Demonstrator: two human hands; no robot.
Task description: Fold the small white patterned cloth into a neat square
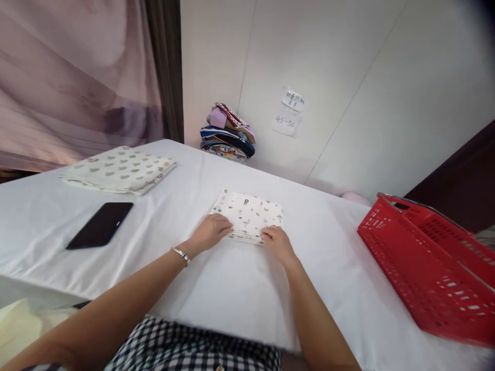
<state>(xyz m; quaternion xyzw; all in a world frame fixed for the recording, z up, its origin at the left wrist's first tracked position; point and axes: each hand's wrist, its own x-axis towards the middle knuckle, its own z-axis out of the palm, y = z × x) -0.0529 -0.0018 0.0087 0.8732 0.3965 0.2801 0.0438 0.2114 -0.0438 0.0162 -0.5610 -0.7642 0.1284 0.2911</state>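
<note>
A folded white cloth (253, 211) with small dark prints lies flat on the white-covered table in front of me. Its near edge shows several stacked layers. My left hand (212, 231), with a silver bracelet at the wrist, is closed at the cloth's near left corner. At the near right corner, my right hand (277, 241) pinches the edge between thumb and fingers. The undersides of both hands are hidden.
Another folded cloth (119, 169) with a green print lies at the far left, with a black phone (101, 225) nearer. A red basket (421, 268) stands on the right. Folded clothes (228, 135) are piled beyond the table by the wall, which bears paper signs (286, 122).
</note>
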